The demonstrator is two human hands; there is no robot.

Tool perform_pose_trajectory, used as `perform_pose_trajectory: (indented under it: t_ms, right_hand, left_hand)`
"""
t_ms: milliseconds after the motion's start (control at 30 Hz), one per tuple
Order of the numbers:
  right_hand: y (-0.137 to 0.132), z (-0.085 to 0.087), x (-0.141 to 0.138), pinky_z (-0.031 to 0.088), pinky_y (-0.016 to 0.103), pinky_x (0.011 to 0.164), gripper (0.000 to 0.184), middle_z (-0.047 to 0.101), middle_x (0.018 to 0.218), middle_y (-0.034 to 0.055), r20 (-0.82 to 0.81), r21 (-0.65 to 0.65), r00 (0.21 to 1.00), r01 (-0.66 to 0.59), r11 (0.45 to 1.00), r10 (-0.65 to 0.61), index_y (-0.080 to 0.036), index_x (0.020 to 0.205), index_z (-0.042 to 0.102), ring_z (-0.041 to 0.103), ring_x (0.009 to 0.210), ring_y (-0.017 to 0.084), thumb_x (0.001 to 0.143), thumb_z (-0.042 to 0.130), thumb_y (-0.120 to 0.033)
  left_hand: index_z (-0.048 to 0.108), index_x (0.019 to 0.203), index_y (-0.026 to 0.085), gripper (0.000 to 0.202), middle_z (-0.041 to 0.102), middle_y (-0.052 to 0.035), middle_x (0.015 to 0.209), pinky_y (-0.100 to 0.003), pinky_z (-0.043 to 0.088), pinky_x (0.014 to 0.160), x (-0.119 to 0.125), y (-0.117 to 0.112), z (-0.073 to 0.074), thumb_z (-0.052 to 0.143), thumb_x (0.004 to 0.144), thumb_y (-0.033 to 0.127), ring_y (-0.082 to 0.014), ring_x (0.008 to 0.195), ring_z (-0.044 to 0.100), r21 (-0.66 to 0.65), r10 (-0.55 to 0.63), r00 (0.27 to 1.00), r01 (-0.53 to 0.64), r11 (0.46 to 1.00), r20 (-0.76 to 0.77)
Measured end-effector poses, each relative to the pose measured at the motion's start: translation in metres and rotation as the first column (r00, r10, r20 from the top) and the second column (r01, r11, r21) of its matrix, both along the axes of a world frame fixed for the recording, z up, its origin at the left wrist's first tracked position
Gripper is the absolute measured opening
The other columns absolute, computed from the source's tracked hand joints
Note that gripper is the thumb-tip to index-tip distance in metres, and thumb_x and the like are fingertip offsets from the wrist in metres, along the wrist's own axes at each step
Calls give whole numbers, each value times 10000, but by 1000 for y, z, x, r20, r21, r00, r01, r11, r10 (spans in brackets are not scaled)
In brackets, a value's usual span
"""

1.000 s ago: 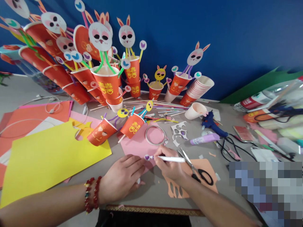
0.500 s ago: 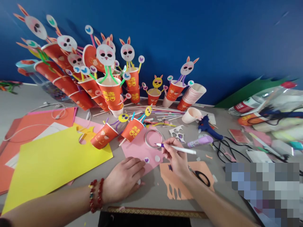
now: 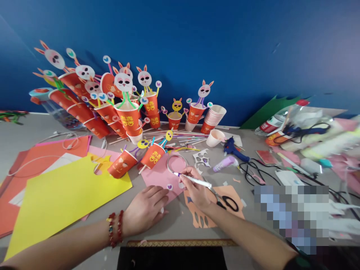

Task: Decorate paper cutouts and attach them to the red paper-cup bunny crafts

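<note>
My right hand [image 3: 196, 189] grips a white marker pen [image 3: 198, 181] with a purple end, pointing left. The pen's tip is at the lower edge of a thin pale ring [image 3: 168, 164] on the pink paper [image 3: 154, 180]; whether it touches cannot be told. My left hand [image 3: 147, 208] lies flat on the table, fingers stretched towards a small white disc with a purple heart [image 3: 169, 187]. A small white spot shows by its fingers, too small to name. Below my right hand, scissors [image 3: 230, 203] rest on orange paper [image 3: 201, 217] with cut-out holes.
Red paper cups with rabbit figures [image 3: 128, 114] crowd the back left. A cup stack [image 3: 215, 118] stands by the wall. Yellow paper [image 3: 70, 204] covers the left side. A blue glue gun [image 3: 234, 150], a purple glue stick [image 3: 224, 164] and black cables [image 3: 250, 174] lie right.
The camera view has shifted, so the table's things sit more to the left on the right side. My right hand still holds the marker near the ring; my left hand stays flat.
</note>
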State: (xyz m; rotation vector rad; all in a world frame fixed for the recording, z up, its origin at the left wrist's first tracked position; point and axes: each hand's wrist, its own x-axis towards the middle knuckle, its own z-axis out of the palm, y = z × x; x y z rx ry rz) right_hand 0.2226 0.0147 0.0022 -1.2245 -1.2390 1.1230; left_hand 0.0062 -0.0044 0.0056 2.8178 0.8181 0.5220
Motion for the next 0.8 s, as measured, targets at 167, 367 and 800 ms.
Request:
perform_pose_trajectory:
  t_ms: [167, 367, 800]
  right_hand:
    - [0, -6, 0, 456, 281, 523, 200, 585, 647, -4, -19, 5, 1000, -14, 1000, 14, -239, 803, 581, 514, 554, 152, 847, 654, -419]
    - [8, 6, 8, 403, 208, 449, 203, 566, 624, -42, -67, -17, 998, -21, 1000, 20, -228, 803, 550, 490, 486, 106, 870, 597, -414]
    - [-3, 1, 34, 365, 237, 540, 77, 515, 633, -37, 187, 84, 981, -70, 994, 54, -209, 705, 563, 467, 587, 130, 774, 578, -179]
  left_hand:
    - [623, 1159, 141, 264, 654, -92, 1272, -383, 460, 1012, 2, -8, 10, 553, 940, 270, -246, 1154, 572, 22, -64, 997, 65, 998, -42]
    - [621, 1167, 134, 351, 634, -86, 1311, -353, 425, 1027, 17, -19, 15, 566, 942, 397, -228, 1186, 552, 77, -133, 979, 147, 986, -157]
    - [564, 1293, 80, 473, 615, -142, 1321, -394, 447, 865, 55, -21, 6, 462, 997, 434, -268, 1073, 575, 181, 46, 964, 2, 983, -262]
